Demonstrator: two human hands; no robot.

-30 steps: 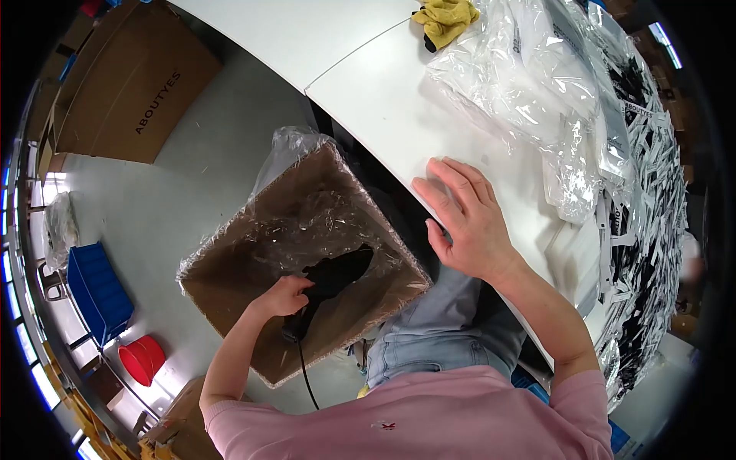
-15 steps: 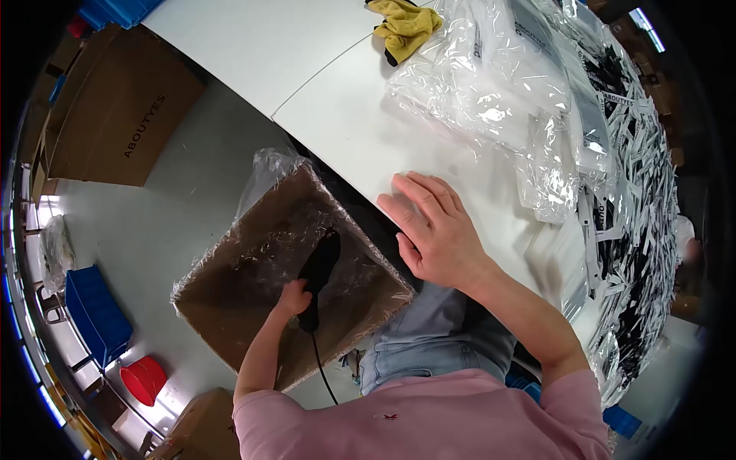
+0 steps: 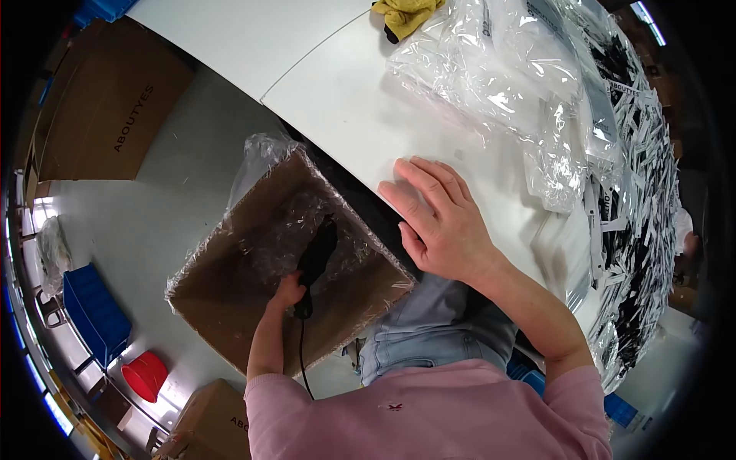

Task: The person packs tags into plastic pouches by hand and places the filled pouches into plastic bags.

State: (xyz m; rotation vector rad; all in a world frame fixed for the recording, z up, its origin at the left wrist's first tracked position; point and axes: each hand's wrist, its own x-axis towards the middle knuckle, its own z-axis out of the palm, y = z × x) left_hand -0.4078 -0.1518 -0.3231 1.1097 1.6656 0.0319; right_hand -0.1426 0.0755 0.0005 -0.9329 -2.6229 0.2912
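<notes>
Black corded device (image 3: 318,251) is in the left grip (image 3: 290,290).

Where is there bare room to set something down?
Bare: white table between its seam, the right hand and plastic bags; floor between the ABOUTYES carton and open box. Crowded: the table's right side, under bags and strips.

Downward access afforded by open-topped carton (image 3: 218,310); inside, room narrowed by crumpled film (image 3: 282,228) and black object (image 3: 318,253). Right side barred by table (image 3: 337,107), its surface partly blocked by piled plastic bags (image 3: 491,84).
</notes>
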